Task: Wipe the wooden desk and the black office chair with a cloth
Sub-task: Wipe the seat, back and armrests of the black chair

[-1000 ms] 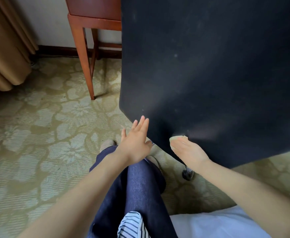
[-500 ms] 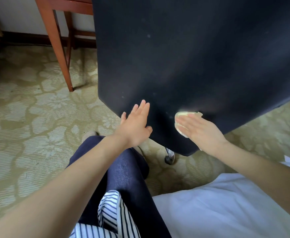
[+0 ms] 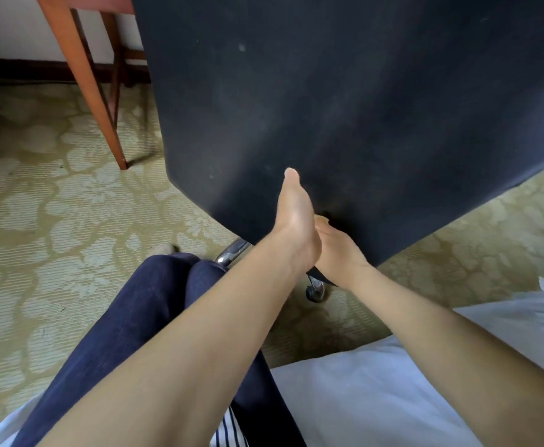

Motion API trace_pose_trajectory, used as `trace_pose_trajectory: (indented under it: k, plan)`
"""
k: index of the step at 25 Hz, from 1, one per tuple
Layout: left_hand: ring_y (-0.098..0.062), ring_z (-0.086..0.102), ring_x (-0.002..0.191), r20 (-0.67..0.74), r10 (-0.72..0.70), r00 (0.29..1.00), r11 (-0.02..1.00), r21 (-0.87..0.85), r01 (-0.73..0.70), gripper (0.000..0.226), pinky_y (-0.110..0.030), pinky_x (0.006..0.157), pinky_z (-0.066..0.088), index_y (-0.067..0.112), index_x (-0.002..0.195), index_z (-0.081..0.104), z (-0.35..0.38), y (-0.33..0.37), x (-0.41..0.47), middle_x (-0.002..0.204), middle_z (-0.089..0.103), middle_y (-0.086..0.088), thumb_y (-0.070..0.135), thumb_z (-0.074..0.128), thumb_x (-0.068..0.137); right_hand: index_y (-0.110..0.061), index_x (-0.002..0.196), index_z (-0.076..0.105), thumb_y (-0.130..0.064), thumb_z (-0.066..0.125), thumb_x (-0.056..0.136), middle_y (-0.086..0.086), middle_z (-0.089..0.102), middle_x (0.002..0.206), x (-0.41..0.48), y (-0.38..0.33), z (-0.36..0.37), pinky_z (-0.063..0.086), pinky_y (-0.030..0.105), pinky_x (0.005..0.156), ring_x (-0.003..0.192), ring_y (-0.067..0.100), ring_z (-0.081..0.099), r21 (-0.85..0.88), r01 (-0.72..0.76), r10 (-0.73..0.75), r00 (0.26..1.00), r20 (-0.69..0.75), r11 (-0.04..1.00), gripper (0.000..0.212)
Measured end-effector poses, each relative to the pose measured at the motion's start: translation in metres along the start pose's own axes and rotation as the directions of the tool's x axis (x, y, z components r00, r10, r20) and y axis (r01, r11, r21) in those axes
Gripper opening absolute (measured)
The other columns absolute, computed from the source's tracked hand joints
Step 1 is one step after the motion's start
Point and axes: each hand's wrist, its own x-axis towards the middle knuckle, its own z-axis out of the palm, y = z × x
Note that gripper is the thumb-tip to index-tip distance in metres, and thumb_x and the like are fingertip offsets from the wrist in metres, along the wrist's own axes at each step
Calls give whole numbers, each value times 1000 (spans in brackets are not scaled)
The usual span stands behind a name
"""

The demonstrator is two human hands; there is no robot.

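The black office chair's backrest (image 3: pixel 360 108) fills the upper right of the head view, with dusty streaks on it. My left hand (image 3: pixel 296 221) is seen edge-on with straight fingers laid against the lower part of the backrest. My right hand (image 3: pixel 340 253) sits just right of it at the backrest's bottom edge, and its fingers are hidden behind the left hand. The cloth is hidden from view. One leg of the wooden desk (image 3: pixel 93 91) stands at the upper left.
A chrome chair base arm (image 3: pixel 233 253) and a caster (image 3: pixel 315 291) show under the backrest. My knee in dark jeans (image 3: pixel 167 301) is close to the base. White bedding (image 3: pixel 393 382) lies at the lower right. Patterned carpet (image 3: pixel 54 221) covers the floor.
My left hand slid right along the backrest and turned edge-on, now covering the right hand's fingers. The right hand moved down to the bottom edge, and the pale cloth is no longer visible.
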Motion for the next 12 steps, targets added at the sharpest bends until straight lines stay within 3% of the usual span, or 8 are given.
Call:
trace_pose_trajectory:
  k: [1, 2, 4, 5, 8, 9, 12]
  plan:
    - [-23, 26, 142, 62, 7, 998, 1000, 3, -8, 60, -41, 115, 17, 22, 149, 25, 1, 1, 7, 154, 29, -3, 53, 27, 98, -19, 93, 71, -27, 72, 76, -6, 68, 91, -11, -2, 10, 45, 15, 77, 88, 8, 63, -139, 1, 19, 990, 142, 990, 19]
    - [-23, 22, 143, 115, 15, 993, 997, -79, -6, 62, -41, 116, 15, 20, 150, 22, 4, 5, 2, 155, 26, -3, 55, 24, 98, -22, 98, 67, -25, 64, 83, -7, 64, 96, -14, -8, 29, 44, 17, 83, 94, 9, 59, -112, -55, 66, 993, 95, 992, 16]
    - [-22, 18, 145, 112, 9, 994, 990, -141, 7, 64, -41, 116, 12, 20, 151, 19, 9, 6, 9, 156, 22, -3, 56, 20, 98, -15, 110, 60, 1, 32, 90, 1, 56, 107, -42, -4, 73, 40, 27, 93, 104, 18, 52, -181, -36, 45, 998, 43, 983, 37]
    - [-21, 18, 144, 101, 6, 995, 990, -144, 9, 63, -40, 116, 12, 19, 151, 19, 11, 6, 11, 156, 22, -2, 55, 20, 98, -12, 112, 59, 7, 28, 89, 1, 54, 111, -57, -4, 81, 40, 28, 95, 108, 19, 51, -133, -24, 25, 1000, 7, 991, 43]
    - [-21, 21, 144, 113, -6, 994, 986, -164, 24, 63, -39, 117, 12, 19, 150, 22, 19, 14, 8, 155, 25, -1, 55, 22, 98, -8, 114, 63, 6, 61, 75, 3, 60, 118, -81, 12, 89, 45, 31, 96, 114, 20, 57, -79, 27, -32, 998, -57, 997, 42]
    - [-21, 21, 144, 114, -17, 993, 986, -165, 36, 64, -39, 117, 12, 19, 150, 23, 20, 16, 11, 155, 26, -1, 55, 23, 98, -8, 111, 67, 5, 66, 70, 4, 64, 118, -85, 17, 87, 50, 32, 91, 110, 20, 61, -63, 52, -62, 986, -156, 997, 44]
    - [-23, 19, 144, 118, -23, 993, 987, -155, 42, 66, -39, 119, 11, 18, 150, 21, 19, 19, 12, 156, 24, -3, 57, 24, 97, -11, 115, 68, 12, 39, 82, 6, 64, 121, -91, 35, 65, 51, 36, 93, 110, 22, 62, -34, 26, -37, 929, -368, 999, 50]
